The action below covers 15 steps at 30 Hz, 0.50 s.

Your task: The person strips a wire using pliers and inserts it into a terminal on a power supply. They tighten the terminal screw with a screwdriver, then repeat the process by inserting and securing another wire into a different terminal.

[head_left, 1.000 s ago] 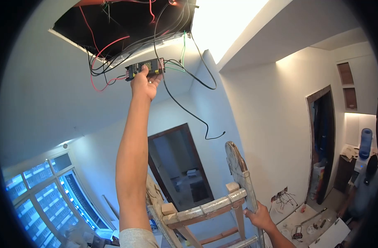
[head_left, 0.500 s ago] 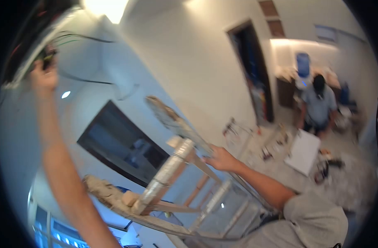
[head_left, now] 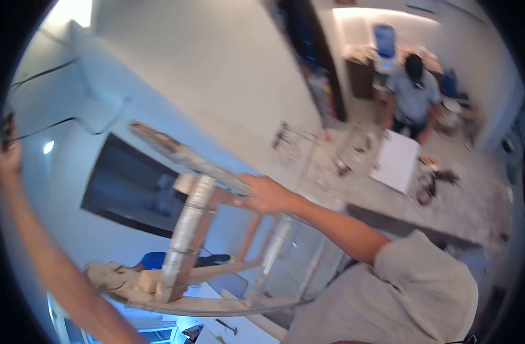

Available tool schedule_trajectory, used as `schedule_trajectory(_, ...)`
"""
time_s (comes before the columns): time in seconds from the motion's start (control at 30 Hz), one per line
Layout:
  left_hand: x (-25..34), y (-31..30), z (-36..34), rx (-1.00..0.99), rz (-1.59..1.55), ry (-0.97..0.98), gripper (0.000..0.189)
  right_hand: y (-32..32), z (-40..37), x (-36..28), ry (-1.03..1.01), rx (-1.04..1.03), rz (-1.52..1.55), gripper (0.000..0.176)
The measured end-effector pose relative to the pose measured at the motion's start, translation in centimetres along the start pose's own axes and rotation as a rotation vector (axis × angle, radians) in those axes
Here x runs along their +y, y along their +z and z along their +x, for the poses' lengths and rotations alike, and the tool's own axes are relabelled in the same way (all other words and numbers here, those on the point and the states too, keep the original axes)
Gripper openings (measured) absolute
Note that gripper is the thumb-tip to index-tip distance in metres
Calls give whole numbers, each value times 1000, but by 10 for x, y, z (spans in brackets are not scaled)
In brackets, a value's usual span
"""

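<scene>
A wooden ladder (head_left: 179, 246) with tape wrapped around its top rung stands tilted across the middle of the view. My right hand (head_left: 268, 194) is closed around the ladder's right-hand rail, just beside that rung. At the far left edge my left hand (head_left: 9, 157) is raised high, its fingers closed about a small dark thing that is too blurred to name. Close to it hang loose black cables (head_left: 53, 123) from above.
At the upper right a person (head_left: 414, 92) sits on the floor behind a white panel (head_left: 395, 160). Tangled cords and tools (head_left: 428, 186) lie beside the panel. A blue water bottle (head_left: 384, 40) stands behind. A blue-sleeved arm (head_left: 153, 261) shows beyond the ladder.
My view has turned right and downward, so the ladder and both hands sit further left. My right hand stays on the rail. The blue sleeve has come into sight.
</scene>
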State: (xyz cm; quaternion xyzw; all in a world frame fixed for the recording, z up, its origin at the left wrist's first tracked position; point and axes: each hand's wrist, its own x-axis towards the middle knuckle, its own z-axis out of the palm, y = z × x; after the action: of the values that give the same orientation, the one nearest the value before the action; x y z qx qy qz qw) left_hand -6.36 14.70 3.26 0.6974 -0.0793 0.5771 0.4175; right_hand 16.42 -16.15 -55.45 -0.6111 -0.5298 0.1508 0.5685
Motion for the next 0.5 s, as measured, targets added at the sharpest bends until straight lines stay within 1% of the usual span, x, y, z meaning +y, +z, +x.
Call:
schedule_trajectory(0.03, -25, -60, 27, -565, -639, -170, 48, 1, 2, 3, -28, -2, -40, 59)
schedule_trajectory(0.07, -8, 32, -52, 79, -233, 59, 44, -8, 0, -14, 41, -58, 33, 61)
schedule_trajectory(0.1, -17, 32, -53, 168, -286, 73, 37, -2, 2, -6, -15, -11, -18, 62)
schedule_trajectory(0.13, -20, 49, -72, 195, -291, 118, 29, -1, 3, -6, -37, -7, 32, 59)
schedule_trajectory(0.17, -21, 69, -90, 282, -343, 76, 28, -2, 5, -5, 45, -36, 49, 57)
schedule_trajectory(0.23, -20, 88, -107, 407, -304, -15, 32, -4, 1, -11, 26, 3, 92, 55)
schedule_trajectory(0.27, -20, 94, -112, 439, -296, -14, 32, -5, 0, -12, -19, -3, 92, 55)
schedule_trajectory(0.3, -18, 100, -115, 473, -293, -26, 32, -6, -2, -15, 4, 2, 97, 55)
schedule_trajectory(0.33, -15, 105, -120, 468, -294, 0, 32, -7, -3, -15, 33, 11, 100, 55)
schedule_trajectory(0.5, -12, 127, -136, 517, -274, -60, 35, -9, -3, -14, 7, 14, 135, 55)
